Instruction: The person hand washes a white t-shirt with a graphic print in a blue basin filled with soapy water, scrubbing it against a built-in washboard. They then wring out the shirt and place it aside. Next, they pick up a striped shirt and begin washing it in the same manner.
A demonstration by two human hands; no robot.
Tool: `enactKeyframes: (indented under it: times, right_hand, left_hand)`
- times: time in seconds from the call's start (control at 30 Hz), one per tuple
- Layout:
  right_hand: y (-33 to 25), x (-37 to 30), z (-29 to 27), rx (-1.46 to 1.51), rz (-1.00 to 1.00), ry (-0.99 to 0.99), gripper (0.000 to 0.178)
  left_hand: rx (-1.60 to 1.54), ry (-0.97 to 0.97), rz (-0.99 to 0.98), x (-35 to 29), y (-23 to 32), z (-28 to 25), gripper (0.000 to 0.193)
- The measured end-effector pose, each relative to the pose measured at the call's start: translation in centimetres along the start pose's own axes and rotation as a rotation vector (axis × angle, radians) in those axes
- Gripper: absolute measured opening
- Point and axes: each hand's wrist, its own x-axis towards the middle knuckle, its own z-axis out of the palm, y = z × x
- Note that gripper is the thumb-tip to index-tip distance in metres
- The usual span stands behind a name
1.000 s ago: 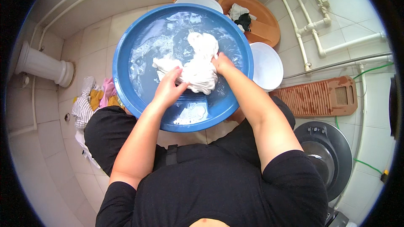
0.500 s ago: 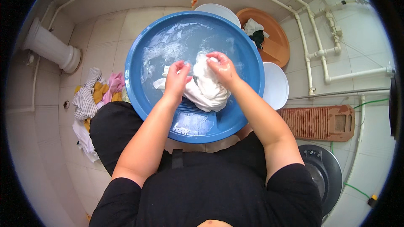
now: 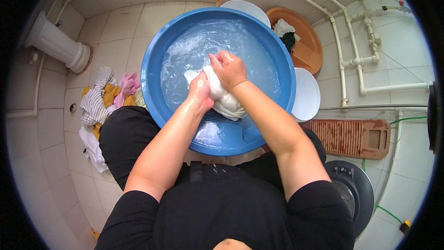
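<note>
A white cloth (image 3: 227, 105) lies bunched near the middle of the frame, low in a big blue tub (image 3: 287, 81) of cloudy, sudsy water (image 3: 256, 58). The left hand (image 3: 200, 91) is curled round the left part of the cloth, its fingers bent in. The right hand (image 3: 230, 70), just above and to the right, is folded into a fist on the cloth's upper end; how much fabric lies inside it is hidden. Below the bundle, ridges (image 3: 213, 116) moulded into the tub show beside a wet, shiny ledge (image 3: 210, 134). Behind the tub, toward the upper right, stand a white basin (image 3: 249, 10) and an orange-brown basin (image 3: 311, 55) with white and dark clothes (image 3: 286, 32) in it; a second white basin (image 3: 306, 95) sits against the tub's right side. Farther right lies a reddish-brown washboard (image 3: 347, 138), with a dark round basin (image 3: 360, 190) below it at the lower right. At the left of the frame, a pile of striped, mustard, pink and white laundry (image 3: 104, 106) rests on the tiled floor (image 3: 125, 23). A white pedestal (image 3: 60, 41) stands at the upper left, and pale pipes (image 3: 340, 48) run along the walls at the upper right.
</note>
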Motion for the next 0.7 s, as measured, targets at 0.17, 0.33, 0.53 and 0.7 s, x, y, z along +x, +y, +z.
enactKeyframes:
  times: [0.17, 0.33, 0.53, 0.7]
  right_hand:
    - [-2.6, -4.1, 0.8, 0.137, -0.335, -0.077, 0.022]
    - [3.2, 1.3, -0.2, 0.032, 0.237, -0.092, 0.035]
    - [13.4, 1.5, -1.3, 0.406, 0.62, -0.458, 0.051]
    - [17.5, 0.3, 0.0, 0.297, 0.829, -0.49, 0.048]
  left_hand:
    - [-0.101, -0.077, 0.072, 0.9, 0.7, -3.3, 0.029]
    - [0.092, 0.227, 0.012, 0.1, 0.2, -0.3, 0.029]
    - [-0.004, 0.217, 0.167, 2.3, -0.1, -3.5, 0.035]
    - [-0.048, 0.142, 0.122, 2.8, -0.3, -3.7, 0.039]
